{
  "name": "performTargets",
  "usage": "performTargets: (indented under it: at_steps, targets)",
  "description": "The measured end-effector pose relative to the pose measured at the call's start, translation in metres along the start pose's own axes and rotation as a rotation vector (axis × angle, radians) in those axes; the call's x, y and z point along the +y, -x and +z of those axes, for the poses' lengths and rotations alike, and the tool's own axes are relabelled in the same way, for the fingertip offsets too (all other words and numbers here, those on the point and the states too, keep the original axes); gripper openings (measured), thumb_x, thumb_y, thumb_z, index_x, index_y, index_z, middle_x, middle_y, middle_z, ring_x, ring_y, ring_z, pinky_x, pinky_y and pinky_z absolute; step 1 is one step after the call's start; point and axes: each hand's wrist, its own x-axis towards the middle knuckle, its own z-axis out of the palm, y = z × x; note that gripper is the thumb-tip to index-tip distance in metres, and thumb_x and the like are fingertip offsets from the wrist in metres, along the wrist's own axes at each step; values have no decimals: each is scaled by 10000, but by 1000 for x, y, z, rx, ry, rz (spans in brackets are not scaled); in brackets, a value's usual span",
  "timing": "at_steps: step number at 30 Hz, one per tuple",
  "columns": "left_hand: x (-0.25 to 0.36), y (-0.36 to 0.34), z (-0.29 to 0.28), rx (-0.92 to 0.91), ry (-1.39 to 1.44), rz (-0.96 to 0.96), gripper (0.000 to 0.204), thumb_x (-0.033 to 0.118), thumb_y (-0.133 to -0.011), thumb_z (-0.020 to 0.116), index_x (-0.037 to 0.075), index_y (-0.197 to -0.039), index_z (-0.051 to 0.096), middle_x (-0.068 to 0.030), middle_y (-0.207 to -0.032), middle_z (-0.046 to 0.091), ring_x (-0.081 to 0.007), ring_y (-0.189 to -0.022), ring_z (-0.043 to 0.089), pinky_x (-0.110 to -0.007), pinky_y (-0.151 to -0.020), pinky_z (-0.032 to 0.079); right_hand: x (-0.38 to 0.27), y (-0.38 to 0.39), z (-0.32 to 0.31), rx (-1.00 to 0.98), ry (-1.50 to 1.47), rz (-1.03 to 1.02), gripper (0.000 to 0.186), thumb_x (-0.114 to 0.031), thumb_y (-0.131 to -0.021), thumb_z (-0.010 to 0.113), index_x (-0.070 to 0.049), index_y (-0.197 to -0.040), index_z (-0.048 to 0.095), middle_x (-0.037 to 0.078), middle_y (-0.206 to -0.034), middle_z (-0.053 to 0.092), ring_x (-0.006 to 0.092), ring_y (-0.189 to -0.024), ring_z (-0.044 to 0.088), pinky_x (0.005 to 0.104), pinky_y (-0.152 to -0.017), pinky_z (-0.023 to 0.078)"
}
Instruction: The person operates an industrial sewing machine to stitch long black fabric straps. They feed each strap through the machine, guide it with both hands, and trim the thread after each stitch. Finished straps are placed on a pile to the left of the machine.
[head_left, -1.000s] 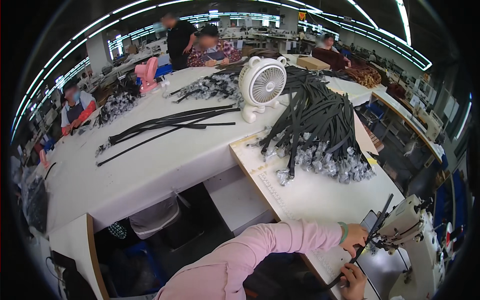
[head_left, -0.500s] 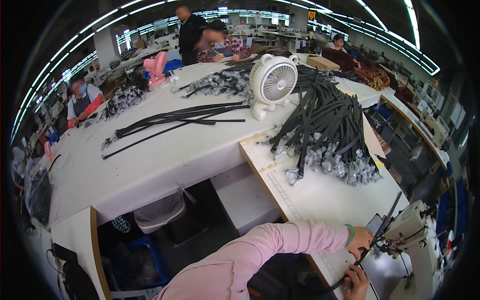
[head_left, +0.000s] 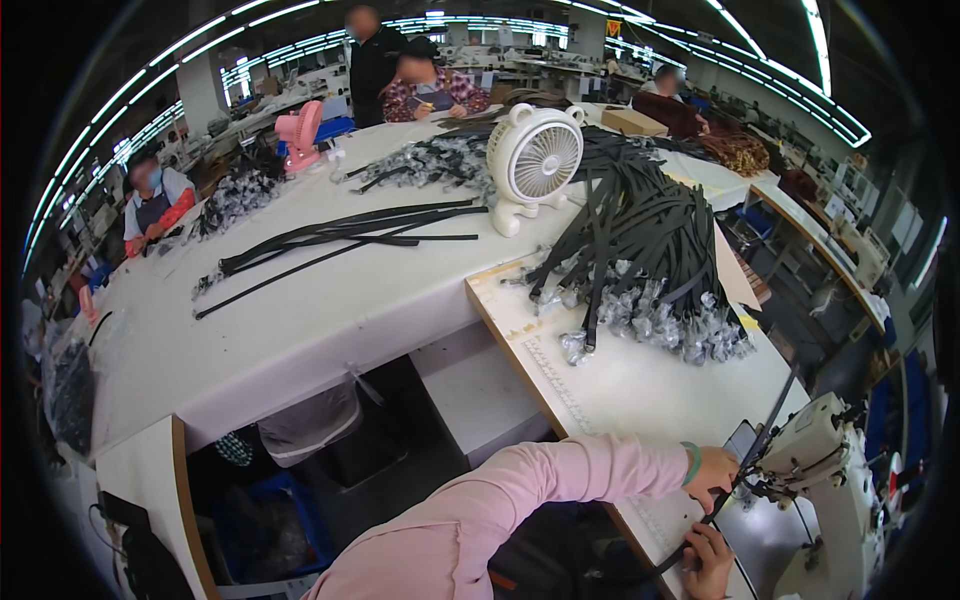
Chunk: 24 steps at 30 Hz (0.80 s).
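Two bare hands share one long, flat, black strap [head_left: 768, 430] in the head view, the strap lying diagonally across the near right corner, just beside a white sewing machine [head_left: 815, 450]. The left grip [head_left: 711, 476], below a pink sleeve [head_left: 560, 475] and a green wristband [head_left: 692, 462], has its fingers closed on the strap near the machine's needle area. The right grip [head_left: 707, 562], nearer the person, pinches the same strap between thumb and fingers. Holding it at two places probably keeps it straight and stops it twisting.

A heap of black straps with clear plastic-wrapped ends [head_left: 650, 230] lies beyond, its wrapped ends facing the person, perhaps for easy reach. A cream round fan with bear-like ears [head_left: 545, 165] stands beside the heap, likely aimed to cool the worker.

As for room, the white right tabletop [head_left: 690, 410] is bare between heap and hands, so the strap's far end has space to slide. Its brown left edge [head_left: 535, 390] borders a dark recess holding a bin with a pale liner [head_left: 310, 425]. Rightward, the machine's body closely limits the left grip.
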Motion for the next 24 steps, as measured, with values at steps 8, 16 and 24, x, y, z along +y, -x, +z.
performTargets:
  at_steps: [8, 16, 24]
  targets:
    - [2, 0, -2, -12, -5, -7, 443, 407, -561, 729, 64, -830, 647, -100, -941, 551, -272, -953, 482, -373, -799, 405, 7, 1, 3, 28, 10, -34, 179, -103, -762, 578, -33, -925, 602, 148, -1008, 583, 330, -859, 569, 371, -733, 458]
    - [-2, 0, 2, -19, -4, -9, 447, 418, -571, 718, 65, -834, 646, -104, -948, 555, -274, -964, 484, -380, -805, 402, 1, 1, 1, -3, -9, 11, 174, -106, -813, 553, -19, -958, 591, 174, -1038, 574, 353, -916, 558, 376, -779, 450]
    - [1, 0, -1, -16, 9, -24, 445, 416, -577, 718, 64, -841, 650, -99, -955, 560, -271, -956, 491, -377, -797, 410, 3, 1, 1, -12, -7, 10, 179, -106, -812, 553, -26, -968, 589, 172, -1044, 571, 355, -931, 556, 379, -790, 449]
